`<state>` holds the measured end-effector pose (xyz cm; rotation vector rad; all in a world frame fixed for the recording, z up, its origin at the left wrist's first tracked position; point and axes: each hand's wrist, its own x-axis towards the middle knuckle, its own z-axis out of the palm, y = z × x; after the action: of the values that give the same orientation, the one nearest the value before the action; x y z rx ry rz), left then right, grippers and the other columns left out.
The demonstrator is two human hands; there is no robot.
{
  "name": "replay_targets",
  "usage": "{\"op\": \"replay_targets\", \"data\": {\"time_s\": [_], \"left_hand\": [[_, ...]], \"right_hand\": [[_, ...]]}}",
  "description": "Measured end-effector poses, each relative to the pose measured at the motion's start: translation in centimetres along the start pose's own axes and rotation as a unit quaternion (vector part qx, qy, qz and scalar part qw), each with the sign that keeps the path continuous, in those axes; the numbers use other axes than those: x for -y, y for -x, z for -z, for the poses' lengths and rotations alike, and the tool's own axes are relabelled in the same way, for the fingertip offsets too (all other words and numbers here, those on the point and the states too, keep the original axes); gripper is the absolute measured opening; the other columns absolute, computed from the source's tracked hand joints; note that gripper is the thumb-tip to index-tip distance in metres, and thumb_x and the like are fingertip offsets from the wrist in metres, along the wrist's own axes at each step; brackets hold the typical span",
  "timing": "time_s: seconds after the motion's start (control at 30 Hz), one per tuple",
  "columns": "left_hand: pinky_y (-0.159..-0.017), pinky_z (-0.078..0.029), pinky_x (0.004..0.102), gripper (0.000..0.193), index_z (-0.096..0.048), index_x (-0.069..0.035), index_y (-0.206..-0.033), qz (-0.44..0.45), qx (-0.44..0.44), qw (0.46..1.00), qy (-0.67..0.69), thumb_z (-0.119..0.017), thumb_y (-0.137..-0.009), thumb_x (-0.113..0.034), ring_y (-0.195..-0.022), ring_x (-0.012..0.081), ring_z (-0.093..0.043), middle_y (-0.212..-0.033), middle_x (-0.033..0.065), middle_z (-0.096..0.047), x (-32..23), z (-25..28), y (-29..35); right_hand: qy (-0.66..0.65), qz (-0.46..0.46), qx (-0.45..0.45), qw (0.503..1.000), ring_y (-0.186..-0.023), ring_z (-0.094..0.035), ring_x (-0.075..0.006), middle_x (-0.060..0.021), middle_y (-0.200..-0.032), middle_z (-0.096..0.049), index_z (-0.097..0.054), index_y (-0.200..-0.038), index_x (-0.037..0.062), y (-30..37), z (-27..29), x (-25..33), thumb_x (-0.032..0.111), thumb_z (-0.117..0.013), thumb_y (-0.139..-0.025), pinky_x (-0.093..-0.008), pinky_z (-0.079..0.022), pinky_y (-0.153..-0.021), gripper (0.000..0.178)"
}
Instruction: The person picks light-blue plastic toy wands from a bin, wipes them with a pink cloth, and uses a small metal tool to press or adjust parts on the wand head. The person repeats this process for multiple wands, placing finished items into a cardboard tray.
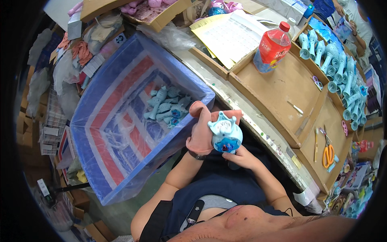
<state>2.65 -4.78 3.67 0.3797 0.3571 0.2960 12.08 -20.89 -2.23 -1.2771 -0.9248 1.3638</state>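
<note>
Just right of the blue bin (177,66), the right hand (244,158) grips a blue toy (228,133), probably light, stiff, slick, by its stem, the best hold; pink cloth (200,127) hides the left hand's fingers: cannot tell.

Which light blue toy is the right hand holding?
The right hand holds the crown-topped toy in front of the pink cloth; toys in the blue bin lie heaped, untouched.

One head-worn fisheye view from above, steeply downward, fairly near the fingers (234,156)
</note>
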Motion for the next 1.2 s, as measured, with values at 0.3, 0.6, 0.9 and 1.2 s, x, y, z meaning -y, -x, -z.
{"op": "replay_targets", "data": {"time_s": [0.3, 0.6, 0.9, 1.2], "left_hand": [[-0.077, -0.032, 0.0193, 0.016, -0.03, -0.011, -0.081, -0.16, 0.088, 0.959, -0.215, -0.032, -0.097, -0.008, -0.076, 0.0085, -0.031, -0.082, -0.0015, -0.024, -0.8, -3.0, 2.0], [-0.097, -0.038, 0.0329, 0.051, -0.055, -0.005, -0.128, 0.022, -0.026, 0.998, 0.06, -0.038, -0.098, -0.042, -0.109, 0.0184, -0.054, -0.124, 0.0036, -0.058, -0.4, -0.3, -1.3], [-0.094, -0.043, 0.0318, 0.05, -0.059, -0.011, -0.106, 0.029, -0.052, 0.998, 0.005, -0.032, -0.099, -0.053, -0.105, 0.017, -0.059, -0.115, 0.0048, -0.064, -0.2, -0.4, -1.0], [-0.076, -0.041, 0.0322, 0.038, -0.055, -0.018, -0.097, 0.105, 0.11, 0.966, 0.21, -0.045, -0.082, -0.051, -0.089, 0.0157, -0.054, -0.096, 0.0014, -0.06, -0.1, 0.1, -2.7]], "right_hand": [[0.19, 0.154, 0.015, 0.97, -0.119, -0.053, -0.0371, -0.0181, -0.128, -0.056, -0.056, -0.127, 0.0041, -0.9, -0.2, -1.1, 0.018, -0.067, -0.084, -0.0416, -0.041, -0.103, 0.047], [-0.246, -0.004, 0.023, 0.969, -0.072, -0.056, -0.0118, -0.0037, -0.089, -0.055, -0.043, -0.123, 0.0046, -0.1, 0.2, 0.9, 0.02, -0.063, -0.094, -0.027, -0.048, -0.065, 0.038], [-0.499, -0.038, 0.132, 0.855, -0.065, -0.055, -0.0162, -0.0068, -0.086, -0.053, -0.047, -0.129, 0.0042, -0.6, 0.9, 2.0, 0.028, -0.056, -0.097, -0.0307, -0.049, -0.056, 0.041], [-0.592, -0.048, 0.167, 0.787, -0.067, -0.054, -0.0163, -0.0076, -0.088, -0.053, -0.046, -0.13, 0.0014, -1.0, 0.9, 3.4, 0.03, -0.05, -0.099, -0.0304, -0.048, -0.055, 0.043]]}}
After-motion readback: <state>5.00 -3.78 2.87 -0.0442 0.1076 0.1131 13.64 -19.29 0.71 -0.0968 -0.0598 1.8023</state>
